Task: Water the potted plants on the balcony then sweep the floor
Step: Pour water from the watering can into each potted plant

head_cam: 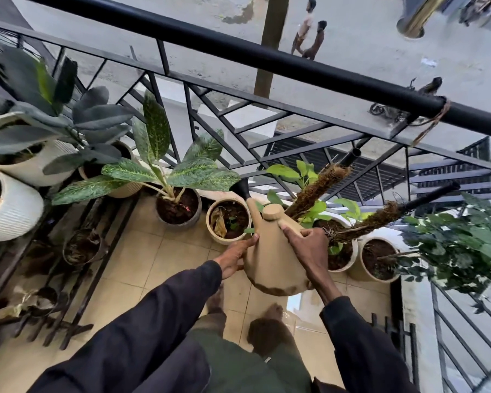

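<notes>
The balcony floor (pixel 159 259) lay below. My right hand (pixel 309 251) gripped the watering can (pixel 272 259) by its handle, left hand (pixel 234 258) flat against it. It seemed heavy.

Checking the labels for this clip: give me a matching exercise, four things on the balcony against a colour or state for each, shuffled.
Things:
1. watering can
2. ribbed pot
3. handrail
4. small round pot

Colour or state:
a. black, crossing the top of the view
b. holds a dry brown leaf
c. tan, with the left hand and right hand on it
d. white, at the left edge

Pairs: 1-c, 2-d, 3-a, 4-b.
</notes>
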